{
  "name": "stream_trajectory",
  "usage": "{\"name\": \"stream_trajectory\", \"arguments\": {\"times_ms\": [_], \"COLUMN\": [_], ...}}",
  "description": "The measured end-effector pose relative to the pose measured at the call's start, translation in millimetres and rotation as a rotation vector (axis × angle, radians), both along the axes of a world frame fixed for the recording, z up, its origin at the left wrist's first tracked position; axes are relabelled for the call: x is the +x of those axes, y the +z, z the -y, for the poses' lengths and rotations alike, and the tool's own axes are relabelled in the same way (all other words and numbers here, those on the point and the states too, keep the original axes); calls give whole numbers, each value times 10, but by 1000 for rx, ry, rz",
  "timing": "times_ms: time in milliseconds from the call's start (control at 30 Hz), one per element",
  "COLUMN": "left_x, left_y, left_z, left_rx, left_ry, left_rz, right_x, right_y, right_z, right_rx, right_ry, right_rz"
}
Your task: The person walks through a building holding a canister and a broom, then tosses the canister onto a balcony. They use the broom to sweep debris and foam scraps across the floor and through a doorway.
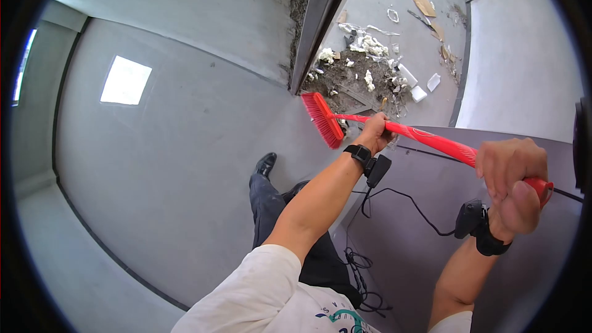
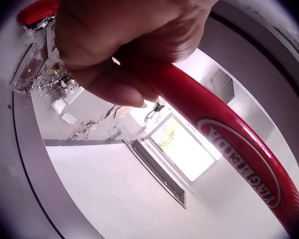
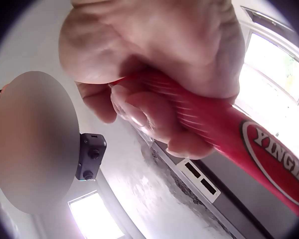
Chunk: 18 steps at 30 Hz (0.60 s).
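A red broom slants across the head view, its head (image 1: 330,124) low at the doorway with the bristles (image 1: 317,114) facing the grey floor on the left. My left hand (image 1: 376,132) grips the broom handle (image 1: 438,143) partway down, nearer the broom head. Curled round the top end of the handle is my right hand (image 1: 512,176). In the left wrist view, the left thumb and fingers wrap the red shaft (image 2: 229,144), which carries white lettering. The right wrist view shows the right fingers (image 3: 154,114) closed about the ribbed grip. Just past the broom head lies a heap of dirt and rubbish (image 1: 351,83).
White foam pieces (image 1: 418,93) and cardboard (image 1: 420,0) litter the floor past the door frame (image 1: 320,24). A grey-purple panel (image 1: 419,209) stands close on the right. Black cables (image 1: 364,271) hang beside my legs. My shoe (image 1: 266,164) is on the floor left of the panel.
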<state>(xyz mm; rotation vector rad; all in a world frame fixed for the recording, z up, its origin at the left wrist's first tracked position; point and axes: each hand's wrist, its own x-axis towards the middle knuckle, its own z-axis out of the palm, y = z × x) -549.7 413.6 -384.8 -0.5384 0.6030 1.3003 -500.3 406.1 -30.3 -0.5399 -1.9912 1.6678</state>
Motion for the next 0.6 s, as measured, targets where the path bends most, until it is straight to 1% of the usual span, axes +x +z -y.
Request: {"name": "stream_trajectory", "arguments": {"times_ms": [33,167,267,367,433,500,600], "left_x": [-28,-138,-252,-351,-373,-384,-280], "left_y": [-5,16,77,144,172,304,557], "left_z": [-69,-360,-557,-772,-892,-1002,-1102], "left_rx": [59,107,142,122,151,183,198], "left_ry": [19,11,-36,-80,-139,-115,-228], "left_rz": [23,41,25,24,-1,32,7], "right_x": [-63,-238,-365,-497,-556,-541,-361], "right_y": [10,50,89,129,190,267,374], "right_z": [-38,-178,-310,-436,-470,-486,-327], "right_rx": [18,78,111,162,172,180,278], "right_ry": [23,35,25,18,-12,-41,-84], "right_rz": [-10,-27,-9,-12,10,33,35]}}
